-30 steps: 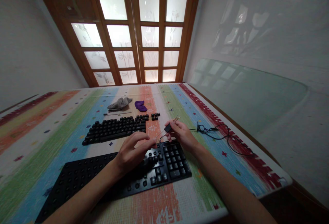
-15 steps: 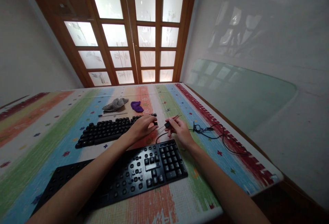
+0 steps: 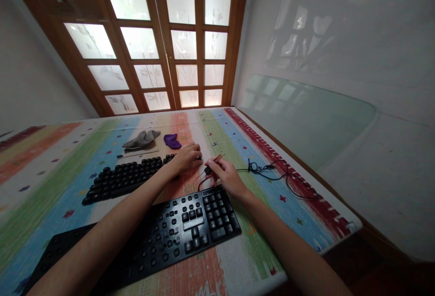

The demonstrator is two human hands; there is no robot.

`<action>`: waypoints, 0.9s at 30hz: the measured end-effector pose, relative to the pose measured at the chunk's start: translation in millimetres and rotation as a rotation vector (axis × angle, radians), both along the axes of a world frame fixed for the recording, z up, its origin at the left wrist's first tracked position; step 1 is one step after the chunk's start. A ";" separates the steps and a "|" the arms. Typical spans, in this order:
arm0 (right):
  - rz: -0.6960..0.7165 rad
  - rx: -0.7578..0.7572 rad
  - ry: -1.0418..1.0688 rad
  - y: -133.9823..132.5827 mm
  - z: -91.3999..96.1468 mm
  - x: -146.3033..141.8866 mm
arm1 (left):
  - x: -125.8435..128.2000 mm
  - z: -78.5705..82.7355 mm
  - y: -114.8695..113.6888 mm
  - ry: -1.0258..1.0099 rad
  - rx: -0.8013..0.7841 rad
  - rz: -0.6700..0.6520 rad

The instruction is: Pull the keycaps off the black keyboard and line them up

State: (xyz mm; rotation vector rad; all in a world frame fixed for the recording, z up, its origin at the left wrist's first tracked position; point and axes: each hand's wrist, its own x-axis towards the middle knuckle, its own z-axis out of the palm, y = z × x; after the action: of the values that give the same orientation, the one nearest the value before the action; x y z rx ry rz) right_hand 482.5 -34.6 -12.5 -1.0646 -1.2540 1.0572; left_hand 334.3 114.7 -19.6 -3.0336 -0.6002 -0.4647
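Observation:
Nearest me lies a black keyboard (image 3: 163, 230), many of its keycaps off, though the number pad still has its own. Behind it, loose black keycaps (image 3: 127, 176) are laid out in rows on the cloth. My left hand (image 3: 187, 157) is at the right end of the back row, fingers bent down around a small black keycap that they mostly cover. Just right of it, my right hand (image 3: 224, 174) grips a black keycap puller (image 3: 207, 169) with thin wire prongs pointing left. A thin brownish stick (image 3: 219, 157) pokes out beyond these fingers.
Behind the keycaps lie a grey cloth (image 3: 142, 139), a purple cloth (image 3: 172, 141) and a thin dark-tipped rod (image 3: 139, 153). The keyboard's cable (image 3: 272, 167) is bunched on the right. A wall runs along the table's (image 3: 283, 203) right side.
The view has shifted, so everything sits slightly further left. My left hand has lowered the keycap towards the end of the back row. My right hand keeps hold of the puller.

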 end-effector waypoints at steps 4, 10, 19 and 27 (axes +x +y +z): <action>0.008 -0.003 -0.003 -0.6 -0.9 -1.5 | 0.1 -3.7 3.6 -0.017 0.045 0.021; 0.023 0.008 -0.014 -2.2 -1.2 -3.3 | 1.2 -6.6 10.3 -0.029 0.063 0.037; 0.053 -0.042 -0.016 -2.5 -2.5 -3.3 | 0.8 -10.3 16.4 -0.037 0.065 0.054; 0.069 -0.061 -0.041 -1.3 -3.9 -2.4 | -1.3 -13.1 16.7 -0.057 0.066 0.074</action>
State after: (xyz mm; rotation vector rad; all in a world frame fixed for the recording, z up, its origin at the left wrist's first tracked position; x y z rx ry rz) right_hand 480.1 -35.9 -16.4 -1.1008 -1.3065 1.1379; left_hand 332.9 131.3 -32.7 -2.9339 -0.6825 -0.5575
